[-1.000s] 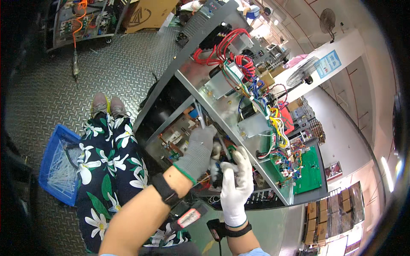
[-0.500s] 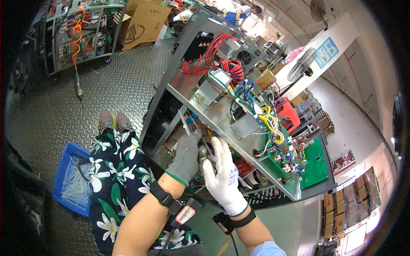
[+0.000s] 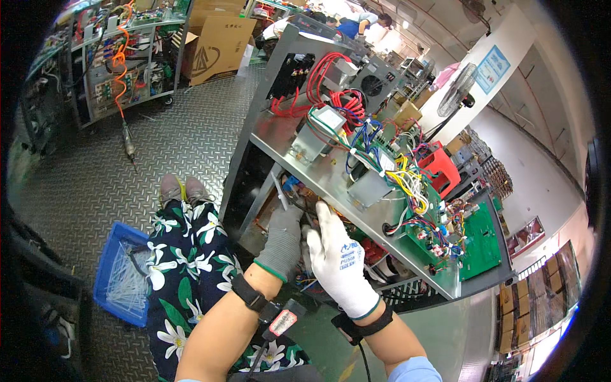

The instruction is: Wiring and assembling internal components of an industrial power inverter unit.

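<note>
My left hand [image 3: 284, 235], in a grey knit glove, reaches into the lower bay of a metal equipment cabinet [image 3: 324, 183]. Its fingers are curled and partly hidden; a pale plastic cable tie [image 3: 279, 190] sticks up at them. Close on its right is my right hand [image 3: 337, 258], in a white glove, with fingers stretched toward the cabinet edge and thumb apart. Wires [image 3: 294, 184] run in the bay around the fingertips. What lies between the two hands is mostly hidden.
The cabinet's upper shelf carries metal boxes [image 3: 318, 134], red cables [image 3: 331, 63], bundled wires and a green circuit board [image 3: 480, 245]. A blue bin [image 3: 121, 305] of cable ties stands by my legs. At the left, a tool [image 3: 129, 141] hangs from an orange coiled cord.
The view has shifted, so the scene sits slightly lower and to the right. Both hands stay at the same bay, with the right hand's fingers straighter and closer to the left.
</note>
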The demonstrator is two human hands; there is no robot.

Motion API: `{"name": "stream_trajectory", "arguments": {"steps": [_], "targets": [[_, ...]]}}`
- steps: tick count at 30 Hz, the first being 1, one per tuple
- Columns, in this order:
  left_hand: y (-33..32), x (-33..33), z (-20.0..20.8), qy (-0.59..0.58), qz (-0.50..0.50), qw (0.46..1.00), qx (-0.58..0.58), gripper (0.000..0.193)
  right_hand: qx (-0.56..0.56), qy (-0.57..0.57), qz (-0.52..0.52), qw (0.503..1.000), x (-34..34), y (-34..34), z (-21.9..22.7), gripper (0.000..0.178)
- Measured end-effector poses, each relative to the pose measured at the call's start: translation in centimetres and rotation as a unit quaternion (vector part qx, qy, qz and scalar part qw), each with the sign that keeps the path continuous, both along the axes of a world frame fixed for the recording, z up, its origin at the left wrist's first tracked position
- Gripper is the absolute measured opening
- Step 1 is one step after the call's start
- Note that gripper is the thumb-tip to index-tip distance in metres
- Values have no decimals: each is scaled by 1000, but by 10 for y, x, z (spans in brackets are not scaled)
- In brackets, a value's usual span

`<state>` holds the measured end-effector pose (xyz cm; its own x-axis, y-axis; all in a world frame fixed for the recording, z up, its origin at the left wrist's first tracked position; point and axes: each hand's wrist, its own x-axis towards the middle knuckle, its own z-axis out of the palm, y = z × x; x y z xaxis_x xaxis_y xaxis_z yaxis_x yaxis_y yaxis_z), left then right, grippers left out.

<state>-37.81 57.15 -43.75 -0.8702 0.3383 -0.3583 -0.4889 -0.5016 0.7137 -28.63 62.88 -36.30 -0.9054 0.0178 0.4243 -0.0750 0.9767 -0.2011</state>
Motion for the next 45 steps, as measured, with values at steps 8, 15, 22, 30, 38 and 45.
{"name": "stream_trajectory", "arguments": {"steps": [8,15,22,30,38,45], "targets": [[-38,6,27,73,99,992,-7,15,-46,24,-39,998,-13,7,-21,51],[-39,0,41,307,188,917,-169,16,-160,39,-78,983,-31,1,-22,40],[-39,-12,25,389,99,874,-272,20,-186,61,-155,968,-45,-3,-34,28],[-60,2,4,348,-27,886,-303,24,-164,150,-37,974,-47,11,-46,32],[-66,-11,12,342,-90,853,-384,27,-289,88,-70,951,-42,5,-48,38],[-78,-1,0,360,-89,892,-257,25,-36,82,74,993,-28,10,-45,48]]}}
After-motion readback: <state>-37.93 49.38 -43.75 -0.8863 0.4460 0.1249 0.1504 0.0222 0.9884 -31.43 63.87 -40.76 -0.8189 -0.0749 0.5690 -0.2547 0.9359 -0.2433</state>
